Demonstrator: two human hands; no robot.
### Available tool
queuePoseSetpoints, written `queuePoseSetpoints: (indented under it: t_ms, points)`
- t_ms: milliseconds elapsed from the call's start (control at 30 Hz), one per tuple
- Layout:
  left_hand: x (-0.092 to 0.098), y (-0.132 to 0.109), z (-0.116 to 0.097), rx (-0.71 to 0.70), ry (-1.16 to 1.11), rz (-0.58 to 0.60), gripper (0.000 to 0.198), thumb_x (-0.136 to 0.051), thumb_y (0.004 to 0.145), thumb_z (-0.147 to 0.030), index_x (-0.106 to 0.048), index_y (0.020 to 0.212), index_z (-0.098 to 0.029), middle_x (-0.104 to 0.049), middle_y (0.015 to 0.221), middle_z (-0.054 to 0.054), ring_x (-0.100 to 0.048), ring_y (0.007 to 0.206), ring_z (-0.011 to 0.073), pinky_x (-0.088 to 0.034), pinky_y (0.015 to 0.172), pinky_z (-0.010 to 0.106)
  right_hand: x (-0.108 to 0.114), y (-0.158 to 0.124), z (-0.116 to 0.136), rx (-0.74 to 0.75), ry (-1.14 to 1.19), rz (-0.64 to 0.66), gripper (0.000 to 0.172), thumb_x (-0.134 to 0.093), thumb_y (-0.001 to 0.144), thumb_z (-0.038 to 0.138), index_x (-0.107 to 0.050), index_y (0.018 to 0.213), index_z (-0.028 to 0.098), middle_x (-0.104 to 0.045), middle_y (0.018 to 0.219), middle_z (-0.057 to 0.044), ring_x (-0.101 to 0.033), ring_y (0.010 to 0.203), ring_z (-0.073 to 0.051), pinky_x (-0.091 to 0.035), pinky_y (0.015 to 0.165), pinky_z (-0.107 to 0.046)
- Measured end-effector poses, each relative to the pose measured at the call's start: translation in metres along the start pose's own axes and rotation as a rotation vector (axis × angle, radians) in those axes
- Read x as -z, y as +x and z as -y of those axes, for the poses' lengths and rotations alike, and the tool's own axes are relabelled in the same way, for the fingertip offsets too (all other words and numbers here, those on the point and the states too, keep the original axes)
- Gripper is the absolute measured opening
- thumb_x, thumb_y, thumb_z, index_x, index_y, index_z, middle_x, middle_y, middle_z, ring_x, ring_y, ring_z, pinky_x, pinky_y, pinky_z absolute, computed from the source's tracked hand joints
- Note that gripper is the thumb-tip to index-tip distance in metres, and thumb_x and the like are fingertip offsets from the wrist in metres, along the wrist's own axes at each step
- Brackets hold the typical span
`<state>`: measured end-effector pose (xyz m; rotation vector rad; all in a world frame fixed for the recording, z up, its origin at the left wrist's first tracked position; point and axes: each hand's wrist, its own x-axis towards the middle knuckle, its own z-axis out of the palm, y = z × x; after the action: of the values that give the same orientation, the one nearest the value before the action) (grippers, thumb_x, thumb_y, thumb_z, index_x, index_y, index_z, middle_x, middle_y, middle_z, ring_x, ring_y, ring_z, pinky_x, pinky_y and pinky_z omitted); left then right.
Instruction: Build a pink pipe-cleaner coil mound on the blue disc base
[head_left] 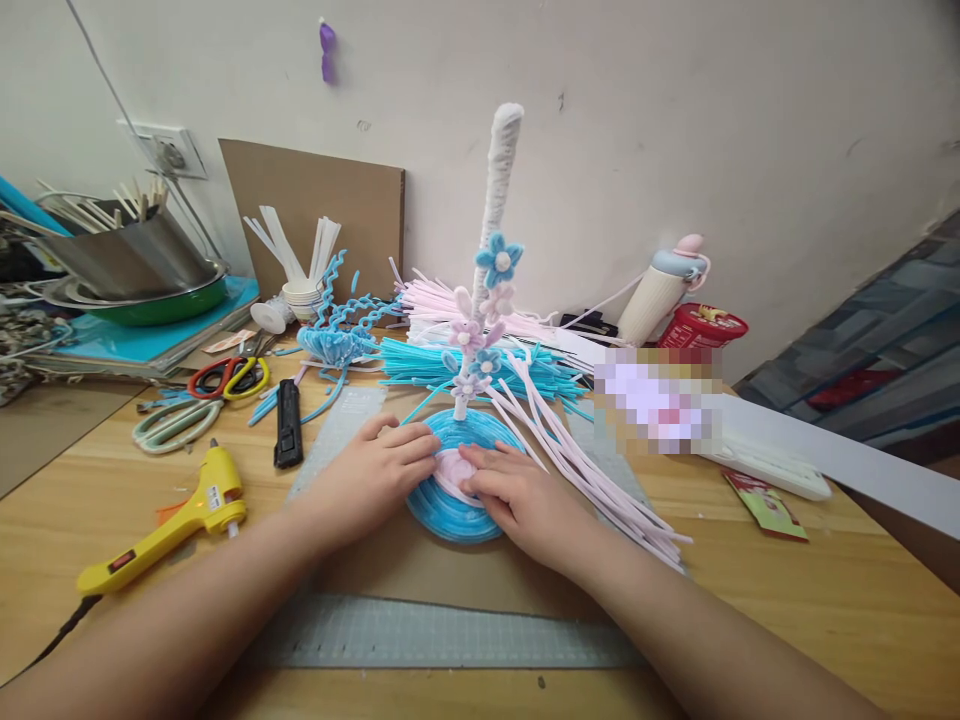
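A round blue disc point(450, 524) of coiled pipe cleaners lies on a sheet of brown cardboard point(420, 575). On its middle is a smaller pale pink coil point(452, 468). My left hand point(382, 462) rests on the disc's left side, fingertips reaching the pink coil's edge. From the right, my right hand point(521, 495) lies over the disc with its fingers on the pink coil. Both hands have their fingers laid out on the surface. At the disc's back edge rises a white wrapped stem point(501, 175) bearing blue and pink fuzzy flowers point(499, 262).
A yellow glue gun point(202, 500), scissors point(176, 425) and a black utility knife point(288, 425) lie at left. Behind are blue pipe cleaners point(420, 365); pink ones point(592, 460) spread rightward. A cutting mat point(450, 635) lies under the cardboard. A bottle point(660, 295) stands back right.
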<state>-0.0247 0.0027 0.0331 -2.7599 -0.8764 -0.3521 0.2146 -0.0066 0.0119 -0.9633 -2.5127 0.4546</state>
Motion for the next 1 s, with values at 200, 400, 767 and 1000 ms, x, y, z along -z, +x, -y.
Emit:
queuePoseSetpoints:
  t_ms: [200,400,767,1000]
  points:
    - [-0.003,0.002,0.004,0.056,-0.061,-0.017,0.01,-0.051,0.094,-0.023,-0.06,0.098,-0.023,-0.065,0.11,0.001,-0.056,0.103,0.0176,-0.031,0.089,0.035,0.001,0.001,0.001,-0.009,0.001,0.013,0.022,-0.049,0.091,0.013,-0.067,0.1,0.022,-0.056,0.136,-0.01,-0.05,0.127,-0.022,-0.037,0.108,-0.049]
    - [-0.003,0.008,-0.002,0.089,-0.122,0.067,0.012,-0.05,0.095,-0.025,-0.06,0.09,-0.022,-0.064,0.102,0.001,-0.055,0.098,0.0182,-0.033,0.084,0.033,0.001,0.0,0.0,-0.012,-0.005,0.01,0.024,-0.048,0.091,0.013,-0.068,0.099,0.023,-0.056,0.136,-0.011,-0.051,0.127,-0.022,-0.031,0.11,-0.052]
    - [-0.001,0.002,0.01,-0.097,-0.074,0.067,0.011,-0.048,0.095,-0.017,-0.058,0.097,-0.021,-0.067,0.111,0.002,-0.056,0.11,0.0173,-0.032,0.092,0.035,0.011,0.001,0.01,-0.039,-0.002,0.043,0.021,-0.047,0.096,0.029,-0.067,0.1,0.023,-0.057,0.135,-0.009,-0.048,0.129,-0.021,-0.016,0.115,-0.051]
    - [0.007,0.004,0.012,-0.192,-0.037,0.097,0.01,-0.051,0.094,-0.021,-0.058,0.087,-0.021,-0.07,0.102,0.002,-0.059,0.108,0.0172,-0.034,0.092,0.034,0.007,0.0,0.009,-0.051,0.0,0.016,0.03,-0.038,0.1,0.031,-0.066,0.109,0.024,-0.057,0.135,-0.007,-0.049,0.128,-0.019,-0.008,0.118,-0.049]
